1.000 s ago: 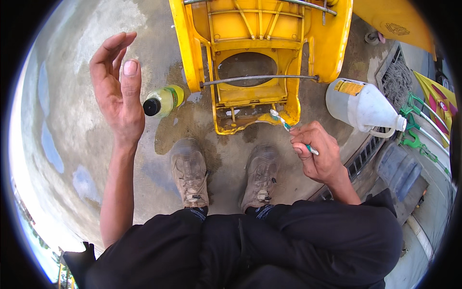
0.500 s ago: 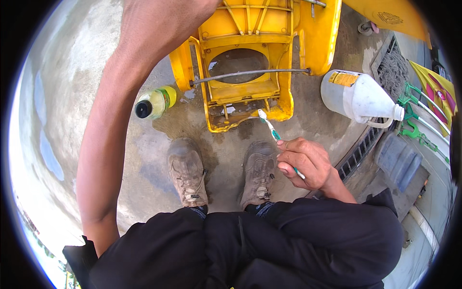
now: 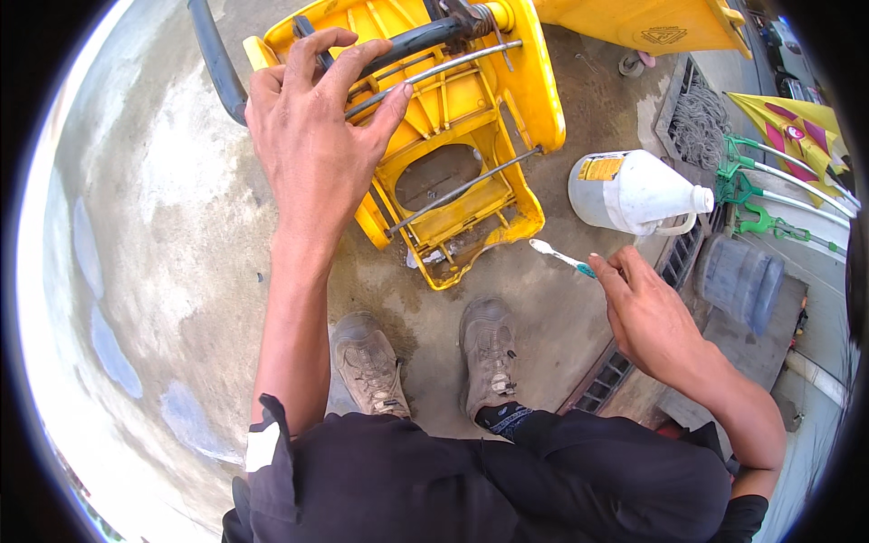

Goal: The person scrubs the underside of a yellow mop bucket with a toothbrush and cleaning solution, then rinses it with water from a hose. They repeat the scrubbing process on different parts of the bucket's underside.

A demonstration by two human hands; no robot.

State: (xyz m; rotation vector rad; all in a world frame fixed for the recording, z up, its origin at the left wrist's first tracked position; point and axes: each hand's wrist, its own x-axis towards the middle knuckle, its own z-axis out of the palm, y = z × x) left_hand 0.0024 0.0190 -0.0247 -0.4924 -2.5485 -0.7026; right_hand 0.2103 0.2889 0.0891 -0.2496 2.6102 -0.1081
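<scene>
My left hand [image 3: 319, 136] is curled over the metal bars [image 3: 433, 68] at the upper part of a yellow plastic frame [image 3: 516, 100], beside a black tube, and grips there. The frame has an oval opening, a thin lower rod and a jagged near edge over wet concrete. My right hand [image 3: 647, 312] holds a white and green toothbrush [image 3: 559, 255], its head just off the frame's near right corner. A white jug [image 3: 620, 195] with a yellow label lies on its side to the right of the frame.
My shoes [image 3: 484, 348] stand on the concrete floor [image 3: 163, 181]. At right are a drain grate [image 3: 597, 389], a grey mop head [image 3: 695, 122], green-clamped poles [image 3: 787, 197], a clear plastic container [image 3: 740, 276] and a yellow patterned sheet [image 3: 769, 113]. A yellow panel [image 3: 615, 18] is behind.
My left hand has moved up onto the bars, and the frame is now tilted with more black tube showing. The toothbrush has moved right, off the frame. The small yellow-green bottle is out of sight.
</scene>
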